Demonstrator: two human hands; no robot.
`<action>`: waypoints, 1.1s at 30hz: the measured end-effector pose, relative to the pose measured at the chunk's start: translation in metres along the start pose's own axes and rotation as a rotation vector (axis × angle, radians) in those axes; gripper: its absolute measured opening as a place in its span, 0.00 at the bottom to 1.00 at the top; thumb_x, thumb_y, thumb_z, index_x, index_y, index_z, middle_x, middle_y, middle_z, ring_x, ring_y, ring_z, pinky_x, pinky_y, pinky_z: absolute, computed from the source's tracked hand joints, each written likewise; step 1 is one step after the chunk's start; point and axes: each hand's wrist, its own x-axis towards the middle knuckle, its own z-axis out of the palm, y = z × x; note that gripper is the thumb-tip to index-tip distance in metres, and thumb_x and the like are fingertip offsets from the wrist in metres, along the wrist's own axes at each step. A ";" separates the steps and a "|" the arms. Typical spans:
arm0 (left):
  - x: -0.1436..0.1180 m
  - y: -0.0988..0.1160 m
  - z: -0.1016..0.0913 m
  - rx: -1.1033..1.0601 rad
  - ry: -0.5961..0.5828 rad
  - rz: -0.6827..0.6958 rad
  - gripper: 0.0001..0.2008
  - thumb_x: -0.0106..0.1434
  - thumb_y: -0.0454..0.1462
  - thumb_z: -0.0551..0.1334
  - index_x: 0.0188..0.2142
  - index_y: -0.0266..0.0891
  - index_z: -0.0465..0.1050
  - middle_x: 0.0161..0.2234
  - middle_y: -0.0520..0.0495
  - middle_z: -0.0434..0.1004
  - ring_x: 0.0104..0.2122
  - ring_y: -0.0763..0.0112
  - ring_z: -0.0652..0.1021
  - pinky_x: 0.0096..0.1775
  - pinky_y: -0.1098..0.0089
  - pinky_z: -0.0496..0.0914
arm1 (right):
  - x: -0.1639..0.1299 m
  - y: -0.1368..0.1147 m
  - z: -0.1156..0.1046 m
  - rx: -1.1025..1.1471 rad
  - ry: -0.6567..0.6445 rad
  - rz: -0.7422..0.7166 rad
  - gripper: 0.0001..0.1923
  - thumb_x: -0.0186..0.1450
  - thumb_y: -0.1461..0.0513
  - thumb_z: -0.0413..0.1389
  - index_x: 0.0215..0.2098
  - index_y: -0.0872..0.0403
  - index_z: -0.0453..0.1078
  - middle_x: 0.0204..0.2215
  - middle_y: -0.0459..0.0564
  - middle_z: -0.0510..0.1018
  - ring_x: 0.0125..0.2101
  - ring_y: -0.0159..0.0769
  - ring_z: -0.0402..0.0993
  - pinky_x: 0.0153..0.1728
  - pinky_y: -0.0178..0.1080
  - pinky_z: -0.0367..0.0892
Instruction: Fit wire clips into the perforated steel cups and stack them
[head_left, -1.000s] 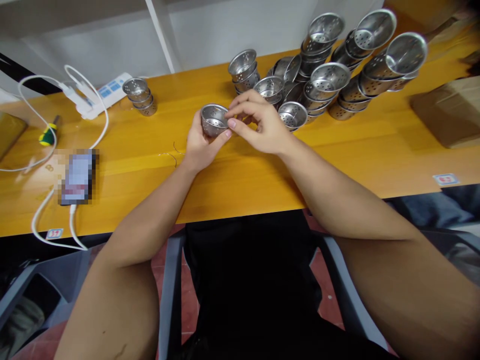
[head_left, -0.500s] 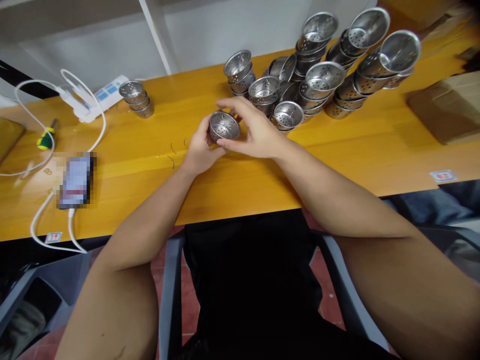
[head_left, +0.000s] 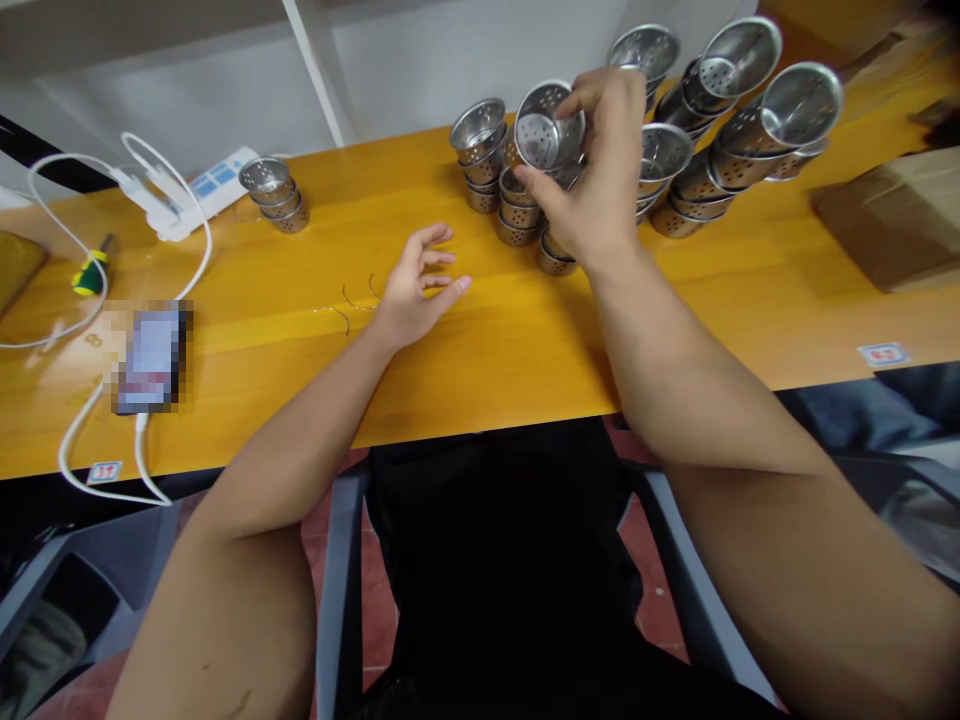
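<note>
A perforated metal cup (head_left: 541, 135) is gripped at its rim by my right hand (head_left: 604, 165), thumb on the near side and fingers on the far side. The cup is tilted, its mouth facing me, over a stack of similar cups (head_left: 517, 212); whether it touches them I cannot tell. Another short stack of cups (head_left: 480, 150) stands just left of it. My left hand (head_left: 420, 285) rests low over the table (head_left: 480, 370), fingers apart and curled a little, holding nothing. Several thin bent wires (head_left: 346, 308) lie beside its wrist.
Taller stacks of metal cups (head_left: 731, 140) lean at the right, near a brown cardboard box (head_left: 892, 215). A small cup stack (head_left: 277, 195) stands left, by a white power strip (head_left: 217, 190). A phone (head_left: 150, 360), white cables and a screwdriver (head_left: 90, 275) lie farther left.
The cup has left my left hand; my right hand has carried it up and right to the stacks. My left hand has opened and stayed near its place.
</note>
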 end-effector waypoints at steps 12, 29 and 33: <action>-0.001 0.006 0.000 -0.033 -0.008 -0.007 0.38 0.81 0.57 0.77 0.82 0.55 0.69 0.84 0.33 0.75 0.68 0.52 0.87 0.58 0.56 0.92 | -0.016 0.042 0.015 0.023 -0.141 0.191 0.25 0.73 0.30 0.75 0.58 0.27 0.81 0.64 0.51 0.85 0.64 0.64 0.70 0.75 0.72 0.66; 0.001 0.002 -0.012 0.021 0.049 -0.024 0.40 0.82 0.65 0.75 0.82 0.57 0.69 0.87 0.36 0.72 0.73 0.48 0.84 0.62 0.51 0.90 | -0.004 -0.062 -0.003 -0.073 -0.181 0.172 0.20 0.80 0.32 0.65 0.66 0.15 0.80 0.78 0.41 0.83 0.85 0.67 0.69 0.89 0.77 0.66; 0.024 -0.011 -0.064 0.134 0.263 -0.060 0.52 0.74 0.80 0.73 0.83 0.61 0.64 0.87 0.42 0.70 0.81 0.40 0.76 0.70 0.39 0.84 | -0.010 -0.061 0.005 0.059 -0.120 0.056 0.19 0.84 0.35 0.63 0.64 0.29 0.83 0.72 0.55 0.84 0.78 0.70 0.76 0.85 0.80 0.69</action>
